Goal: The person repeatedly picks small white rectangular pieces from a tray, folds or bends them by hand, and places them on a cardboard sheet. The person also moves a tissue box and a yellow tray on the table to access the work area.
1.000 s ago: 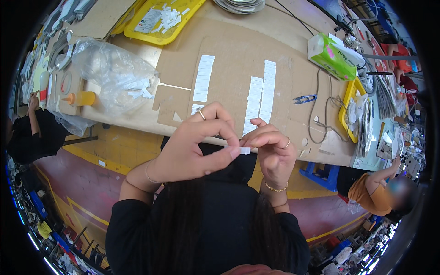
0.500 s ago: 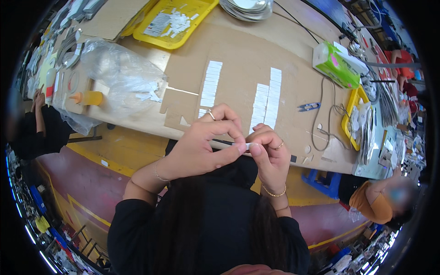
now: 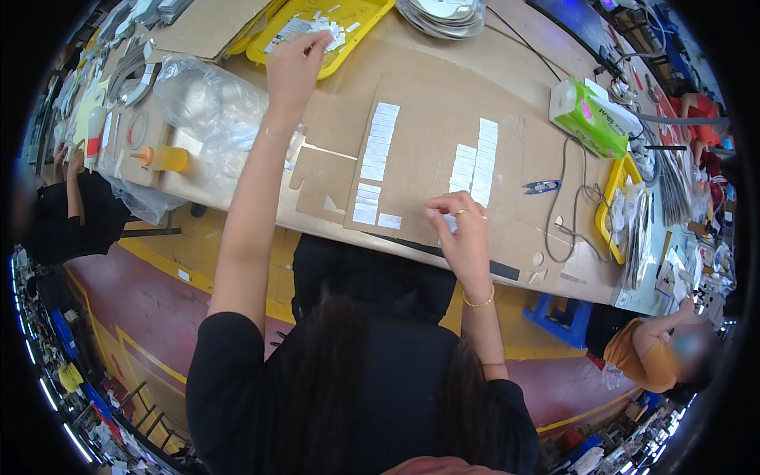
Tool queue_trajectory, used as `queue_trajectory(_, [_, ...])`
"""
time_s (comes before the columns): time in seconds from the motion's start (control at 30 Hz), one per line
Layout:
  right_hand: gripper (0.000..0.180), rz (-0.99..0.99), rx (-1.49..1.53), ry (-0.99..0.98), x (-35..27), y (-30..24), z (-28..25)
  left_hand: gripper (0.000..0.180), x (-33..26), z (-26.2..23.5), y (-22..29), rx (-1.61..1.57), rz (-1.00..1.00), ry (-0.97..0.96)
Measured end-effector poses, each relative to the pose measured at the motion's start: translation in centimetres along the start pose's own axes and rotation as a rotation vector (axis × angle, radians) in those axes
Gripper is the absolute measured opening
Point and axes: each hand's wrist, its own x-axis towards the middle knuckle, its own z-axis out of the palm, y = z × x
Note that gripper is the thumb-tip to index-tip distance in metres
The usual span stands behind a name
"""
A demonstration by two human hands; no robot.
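Note:
My left hand (image 3: 294,73) is stretched out over a yellow tray (image 3: 345,55) that holds loose small white pieces (image 3: 336,33). Its fingertips are drawn together at the pieces; whether one is between them I cannot make out. Low over a cardboard sheet (image 3: 419,150) is my right hand (image 3: 465,237), thumb and fingers closed near the lower end of two columns of white strips (image 3: 475,162). Anything in that pinch is too small to name. Another column of white strips (image 3: 380,142) lies to the left on the cardboard, with a shorter group (image 3: 366,204) below it.
A clear plastic bag (image 3: 210,111) and an orange-yellow bottle (image 3: 165,158) are at left. Thread snips (image 3: 542,187), a cable (image 3: 564,214), a green tissue pack (image 3: 590,119) and another yellow tray (image 3: 606,214) are at right. Co-workers sit at both sides.
My hands have parted from the small white piece they held together. The left has reached forward to the yellow tray; the right has moved slightly up over the cardboard.

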Motion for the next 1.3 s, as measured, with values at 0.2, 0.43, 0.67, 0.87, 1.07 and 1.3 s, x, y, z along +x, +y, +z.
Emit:
queue_trajectory(0.2, [0.020, -0.059, -0.191, -0.138, -0.7, 0.0, 3.6, 0.049, 1.1, 2.0, -4.1, 0.471, 0.060, -0.055])
queue_trajectory(0.43, [0.020, -0.091, -0.245, -0.156, -0.2, 0.2, 4.5, 0.050, -6.6, -1.4, 2.0, 0.129, -0.018, -0.340])
queue_trajectory(0.67, [0.018, -0.077, -0.234, -0.177, 0.0, 0.4, 4.5, 0.051, -14.8, -4.9, 7.4, 0.104, 0.060, -0.715])
queue_trajectory(0.87, [0.013, -0.074, -0.252, -0.196, 0.2, 0.4, 4.7, 0.052, -18.5, -4.0, 8.4, 0.071, 0.134, -0.795])
queue_trajectory(1.07, [0.008, -0.072, -0.182, -0.170, -0.1, -0.3, 4.3, 0.050, -18.2, -3.9, 8.8, 0.112, 0.166, -0.822])
queue_trajectory(1.3, [0.010, -0.045, -0.087, -0.182, 0.0, -2.0, 0.9, 0.026, -15.9, -5.1, 10.2, -0.120, 0.056, -0.857])
